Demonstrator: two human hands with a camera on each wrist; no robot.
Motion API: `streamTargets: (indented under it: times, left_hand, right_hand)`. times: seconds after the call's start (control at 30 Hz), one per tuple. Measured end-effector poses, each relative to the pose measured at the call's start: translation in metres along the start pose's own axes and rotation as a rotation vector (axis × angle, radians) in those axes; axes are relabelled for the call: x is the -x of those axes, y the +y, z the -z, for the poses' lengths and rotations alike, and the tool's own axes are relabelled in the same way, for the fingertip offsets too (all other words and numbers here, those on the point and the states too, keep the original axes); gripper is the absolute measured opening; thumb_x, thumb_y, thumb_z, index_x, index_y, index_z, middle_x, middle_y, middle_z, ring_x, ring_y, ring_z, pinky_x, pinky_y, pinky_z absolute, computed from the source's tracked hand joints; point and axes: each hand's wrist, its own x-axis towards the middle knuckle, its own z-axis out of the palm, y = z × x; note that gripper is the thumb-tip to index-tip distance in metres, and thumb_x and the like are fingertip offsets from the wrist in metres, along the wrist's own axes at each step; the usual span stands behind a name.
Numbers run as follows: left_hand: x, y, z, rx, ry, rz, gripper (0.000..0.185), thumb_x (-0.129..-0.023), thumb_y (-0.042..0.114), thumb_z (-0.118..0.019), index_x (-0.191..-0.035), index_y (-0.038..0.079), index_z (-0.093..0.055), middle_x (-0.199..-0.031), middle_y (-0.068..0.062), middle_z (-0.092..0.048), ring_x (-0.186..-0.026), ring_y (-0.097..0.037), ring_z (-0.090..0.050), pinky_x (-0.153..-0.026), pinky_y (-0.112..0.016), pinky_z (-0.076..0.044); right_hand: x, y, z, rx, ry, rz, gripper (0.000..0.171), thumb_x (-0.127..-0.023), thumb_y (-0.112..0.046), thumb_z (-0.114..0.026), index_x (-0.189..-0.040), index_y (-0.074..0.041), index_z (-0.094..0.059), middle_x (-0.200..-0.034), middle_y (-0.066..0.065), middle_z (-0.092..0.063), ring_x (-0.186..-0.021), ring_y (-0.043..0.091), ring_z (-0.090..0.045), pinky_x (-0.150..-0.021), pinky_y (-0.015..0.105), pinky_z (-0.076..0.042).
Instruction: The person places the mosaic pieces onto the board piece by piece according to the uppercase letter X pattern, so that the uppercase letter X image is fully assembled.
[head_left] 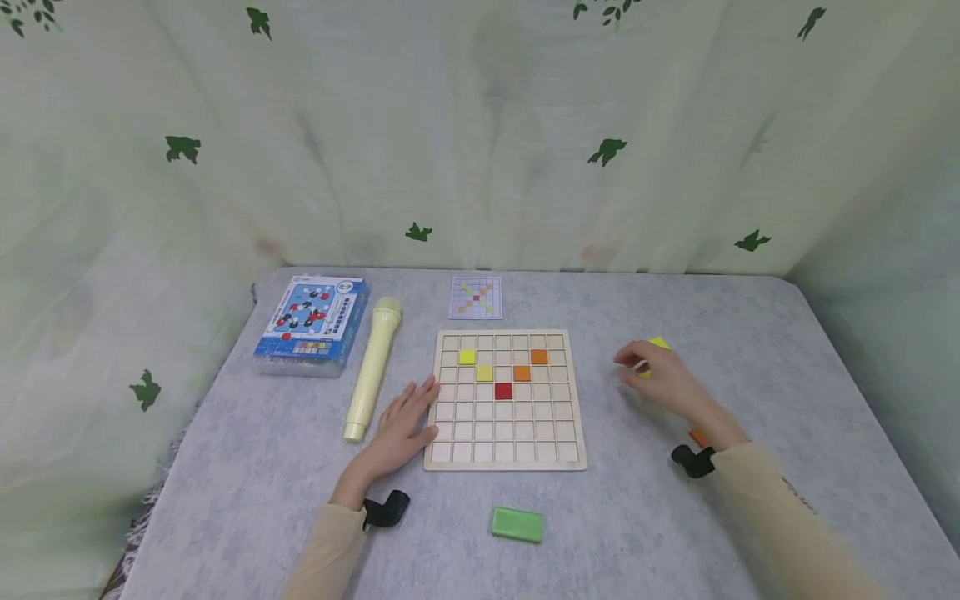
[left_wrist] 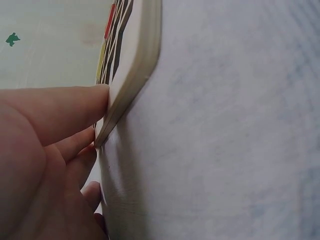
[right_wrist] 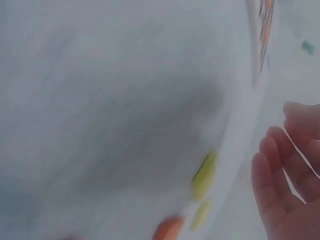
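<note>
A square wooden grid board [head_left: 504, 464] lies mid-table with two yellow tiles, two orange tiles and a red tile [head_left: 503, 391] in its cells. My left hand [head_left: 402, 423] rests at its left edge, fingers extended; in the left wrist view the thumb [left_wrist: 75, 107] touches the board's side. Right of the board, my right hand [head_left: 667, 382] hovers over the table with loosely bent fingers. Nothing shows between them in the right wrist view. Beneath and beside that hand lie loose yellow tiles [right_wrist: 205, 177] and an orange tile [head_left: 699, 437], partly hidden in the head view.
Behind the board lies a pattern card [head_left: 476, 298] with a coloured X design. To the left are a boxed set [head_left: 311, 325] and a cream microphone-shaped tube [head_left: 372, 367]. A green rectangular block [head_left: 517, 525] sits in front of the board. A curtain [head_left: 480, 183] hangs behind the table.
</note>
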Motion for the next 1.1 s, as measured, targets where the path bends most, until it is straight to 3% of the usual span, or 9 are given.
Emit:
streamTargets:
  times: [0.17, 0.37, 0.73, 0.9, 1.1]
  left_hand:
    - [0.0, -0.001, 0.0, -0.01, -0.002, 0.01, 0.065, -0.097, 0.014, -0.054, -0.152, 0.003, -0.022, -0.159, -0.011, -0.013, -0.144, -0.036, 0.0, -0.109, -0.059, -0.001]
    - [0.0, -0.001, 0.0, -0.007, -0.006, 0.005, 0.065, -0.097, 0.015, -0.054, -0.152, 0.004, -0.022, -0.159, -0.01, -0.013, -0.144, -0.036, 0.0, -0.109, -0.059, -0.001]
    - [0.001, -0.001, -0.001, -0.005, 0.007, -0.007, 0.064, -0.096, 0.013, -0.055, -0.151, 0.003, -0.023, -0.158, -0.011, -0.014, -0.143, -0.037, -0.001, -0.108, -0.06, -0.002]
    - [0.001, -0.001, -0.001, -0.005, 0.009, -0.008, 0.064, -0.096, 0.013, -0.055, -0.151, 0.003, -0.024, -0.158, -0.011, -0.014, -0.143, -0.037, -0.001, -0.108, -0.06, -0.002]
    - [0.001, -0.001, -0.001, -0.003, 0.008, -0.005, 0.064, -0.096, 0.014, -0.055, -0.151, 0.003, -0.024, -0.158, -0.011, -0.014, -0.143, -0.037, -0.001, -0.108, -0.06, -0.002]
  right_hand:
    - [0.018, 0.027, 0.018, 0.004, -0.006, -0.097, 0.026, -0.088, 0.001, -0.064, -0.113, 0.005, -0.06, -0.11, 0.018, -0.061, -0.101, 0.034, -0.057, -0.083, 0.047, -0.049]
    - [0.026, 0.042, 0.027, 0.037, -0.015, -0.159, 0.027, -0.088, 0.0, -0.064, -0.115, 0.004, -0.059, -0.113, 0.02, -0.059, -0.102, 0.037, -0.056, -0.083, 0.049, -0.049]
    - [0.032, 0.05, 0.03, 0.158, -0.04, -0.19, 0.02, -0.081, 0.004, -0.067, -0.101, 0.003, -0.064, -0.096, 0.015, -0.056, -0.088, 0.03, -0.054, -0.079, 0.048, -0.048]
    - [0.03, 0.04, 0.029, 0.115, -0.018, -0.162, 0.022, -0.082, 0.003, -0.067, -0.103, 0.003, -0.062, -0.101, 0.016, -0.056, -0.093, 0.034, -0.057, -0.08, 0.048, -0.05]
    - [0.015, 0.008, 0.013, 0.009, -0.035, -0.03, 0.024, -0.082, 0.006, -0.067, -0.105, 0.007, -0.061, -0.101, 0.015, -0.059, -0.094, 0.034, -0.059, -0.081, 0.046, -0.051]
